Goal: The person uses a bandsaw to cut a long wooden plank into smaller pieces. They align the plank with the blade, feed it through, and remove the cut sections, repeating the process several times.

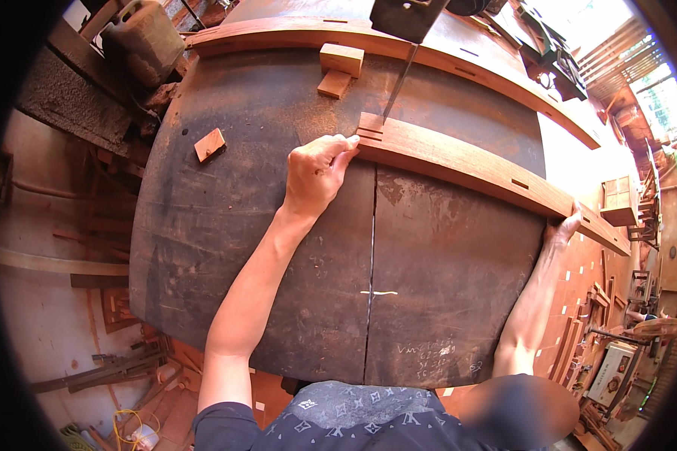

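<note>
A long reddish wooden plank [466, 165] lies across a dark metal saw table [278, 248], its left end notched with cuts. A thin bandsaw blade [399, 79] stands upright at that notched end. My left hand [316, 173] grips the plank's left end, fingers curled against its near edge close to the blade. Over at the table's right rim, my right hand [563, 229] holds the plank's near edge. A slot runs down the middle of the table toward me.
Three small wood offcuts [209, 144] [341, 59] [334, 83] lie on the table. A second long curved board [459, 60] lies behind the blade. A dusty plastic jug [147, 37] stands at the back left. Wood pieces and scraps litter the floor on both sides.
</note>
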Tool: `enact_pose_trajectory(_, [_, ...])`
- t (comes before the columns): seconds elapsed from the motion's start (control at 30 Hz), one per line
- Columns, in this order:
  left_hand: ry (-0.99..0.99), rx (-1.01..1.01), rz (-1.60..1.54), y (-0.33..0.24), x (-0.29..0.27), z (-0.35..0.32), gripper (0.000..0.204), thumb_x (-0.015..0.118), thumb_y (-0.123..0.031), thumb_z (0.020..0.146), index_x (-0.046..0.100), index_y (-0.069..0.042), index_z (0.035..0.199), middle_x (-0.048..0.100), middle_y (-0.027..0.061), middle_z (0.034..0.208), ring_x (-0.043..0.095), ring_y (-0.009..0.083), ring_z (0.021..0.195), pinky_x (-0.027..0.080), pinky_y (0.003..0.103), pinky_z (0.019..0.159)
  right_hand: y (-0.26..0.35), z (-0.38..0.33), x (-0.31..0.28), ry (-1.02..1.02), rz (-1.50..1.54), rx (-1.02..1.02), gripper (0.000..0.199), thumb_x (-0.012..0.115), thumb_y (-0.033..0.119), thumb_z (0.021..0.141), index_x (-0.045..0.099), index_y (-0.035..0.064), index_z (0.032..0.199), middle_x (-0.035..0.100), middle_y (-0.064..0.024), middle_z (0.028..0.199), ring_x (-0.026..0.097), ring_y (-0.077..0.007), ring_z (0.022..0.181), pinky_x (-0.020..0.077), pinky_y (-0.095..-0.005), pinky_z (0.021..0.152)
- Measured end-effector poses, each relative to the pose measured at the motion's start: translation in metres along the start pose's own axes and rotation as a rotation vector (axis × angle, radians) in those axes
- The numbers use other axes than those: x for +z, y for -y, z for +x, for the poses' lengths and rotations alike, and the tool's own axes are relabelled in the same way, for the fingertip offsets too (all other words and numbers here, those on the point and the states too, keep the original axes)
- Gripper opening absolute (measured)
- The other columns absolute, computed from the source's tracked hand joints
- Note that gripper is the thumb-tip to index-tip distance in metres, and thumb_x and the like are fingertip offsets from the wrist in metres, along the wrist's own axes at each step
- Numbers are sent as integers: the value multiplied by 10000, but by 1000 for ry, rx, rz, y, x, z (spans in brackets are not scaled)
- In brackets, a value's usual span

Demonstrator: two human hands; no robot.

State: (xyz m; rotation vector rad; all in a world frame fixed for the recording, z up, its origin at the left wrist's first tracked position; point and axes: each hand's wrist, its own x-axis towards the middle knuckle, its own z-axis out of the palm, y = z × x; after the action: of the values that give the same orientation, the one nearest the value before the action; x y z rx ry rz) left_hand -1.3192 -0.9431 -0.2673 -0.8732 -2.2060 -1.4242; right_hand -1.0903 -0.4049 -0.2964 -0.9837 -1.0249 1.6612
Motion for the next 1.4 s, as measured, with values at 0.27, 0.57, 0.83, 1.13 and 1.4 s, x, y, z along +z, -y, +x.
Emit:
enact_pose_trajectory(0.27, [0, 2, -16, 3, 2, 1, 126, 825, -16, 842, 792, -28, 963, 778, 168, 927, 761, 352, 829, 595, 378, 685, 0, 0, 2, -15, -4, 21, 468, 640, 445, 944, 622, 131, 1290, 654, -89, 1260, 605, -267, 1193, 508, -491, 953])
enact_pose_trajectory(0.57, [-4, 11, -17, 4, 3, 2, 116, 822, -12, 844, 786, -27, 953, 775, 162, 920, 757, 351, 825, 587, 373, 675, 0, 3, 3, -6, -11, 20, 457, 629, 448, 954, 621, 137, 1288, 662, -85, 1245, 628, -262, 1161, 536, -468, 912])
enact_pose_trajectory(0.83, [-18, 30, -29, 2, 5, 5, 87, 816, 0, 856, 753, -2, 916, 750, 171, 865, 737, 337, 758, 553, 368, 636, 0, 11, -1, 17, -11, 24, 458, 644, 458, 948, 631, 141, 1279, 663, -74, 1239, 616, -254, 1176, 522, -475, 925])
enact_pose_trajectory(1.13, [-6, -1, -21, 2, 5, 6, 74, 806, -19, 861, 759, -16, 918, 742, 164, 862, 723, 368, 772, 551, 394, 638, 0, 8, 3, 17, -14, 25, 463, 661, 458, 939, 638, 136, 1270, 670, -73, 1223, 627, -246, 1155, 532, -457, 899])
enact_pose_trajectory(1.4, [-31, 44, -9, 3, 7, 7, 104, 822, 16, 864, 731, 19, 913, 739, 175, 842, 716, 286, 684, 524, 327, 605, 0, 8, 6, -22, -52, 24, 467, 665, 470, 940, 640, 141, 1270, 677, -69, 1214, 642, -244, 1138, 545, -455, 880])
